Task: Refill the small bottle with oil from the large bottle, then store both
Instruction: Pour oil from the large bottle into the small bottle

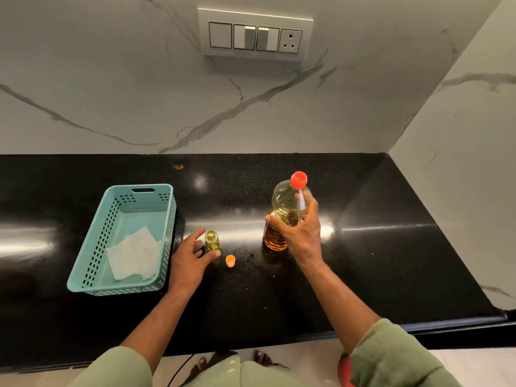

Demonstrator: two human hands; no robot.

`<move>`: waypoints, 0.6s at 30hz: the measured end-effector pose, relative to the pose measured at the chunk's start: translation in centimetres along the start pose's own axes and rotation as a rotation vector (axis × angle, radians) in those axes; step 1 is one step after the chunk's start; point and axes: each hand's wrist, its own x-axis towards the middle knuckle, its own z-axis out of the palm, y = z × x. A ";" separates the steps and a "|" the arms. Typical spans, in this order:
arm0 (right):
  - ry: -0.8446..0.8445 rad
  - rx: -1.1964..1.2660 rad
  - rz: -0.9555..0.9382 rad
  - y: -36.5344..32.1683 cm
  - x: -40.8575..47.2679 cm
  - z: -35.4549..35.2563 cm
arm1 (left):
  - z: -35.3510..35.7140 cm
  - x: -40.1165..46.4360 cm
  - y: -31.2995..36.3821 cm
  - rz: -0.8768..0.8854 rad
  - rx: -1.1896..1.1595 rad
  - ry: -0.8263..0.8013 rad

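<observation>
A large clear bottle point(284, 210) of golden oil with a red cap point(298, 180) stands on the black counter at centre right. My right hand point(300, 233) grips its ribbed middle. A small glass bottle point(212, 240), open at the top and holding a little yellow oil, stands left of it. My left hand point(190, 259) is around the small bottle with fingers spread, thumb beside its base; I cannot tell whether it touches. The small bottle's orange cap point(230, 260) lies on the counter just right of my left hand.
A teal perforated basket point(92, 258) with folded white paper point(134, 252) inside sits on the counter's left. A marble wall with a switch panel point(254, 36) rises behind, and another wall closes off the right end. The counter's front edge point(279, 340) is near my body.
</observation>
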 end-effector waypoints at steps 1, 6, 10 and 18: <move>0.006 -0.012 -0.005 0.1 0.2 0.3 | 0.1 0.2 0.1 0.004 0.006 -0.002; 0.046 -0.011 0.005 0.8 0.5 1.1 | 0.5 0.6 -0.1 0.023 0.046 -0.012; 0.073 -0.030 -0.004 1.3 0.9 1.1 | 0.6 0.6 -0.2 0.055 0.050 0.020; 0.061 -0.088 -0.204 -0.7 1.3 1.2 | 0.7 -0.1 3.9 0.158 -0.052 0.149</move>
